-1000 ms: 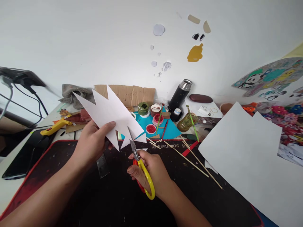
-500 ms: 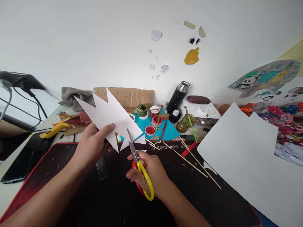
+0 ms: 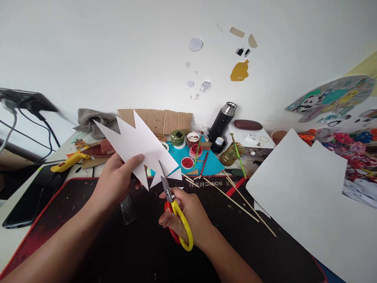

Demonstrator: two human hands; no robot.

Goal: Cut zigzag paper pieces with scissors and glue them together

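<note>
Our right hand [image 3: 193, 214] grasps the red-and-yellow scissors [image 3: 188, 236], fingers curled about the handles. Just beyond, our left hand [image 3: 116, 177] pinches the jagged white paper [image 3: 147, 143], thumb on top. The paper is held up over the far edge of the mat, left of centre, one blade lying across its lower right part.

Technique, our judgement: keep the pinch close to the cut, turn the paper rather than the wrist, and stop short of the tips at each notch so the points do not tear.

Surface: black mat [image 3: 123, 255], loose wooden sticks [image 3: 241, 206] to the right, a large white sheet [image 3: 309, 204] beside them. Beyond the mat, a blue sheet [image 3: 216, 168] bears a red paint pot [image 3: 187, 162]; behind stands a tilted black flask [image 3: 220, 125]. Room: pale wall [image 3: 118, 51] with a gold cut-out [image 3: 239, 72].
</note>
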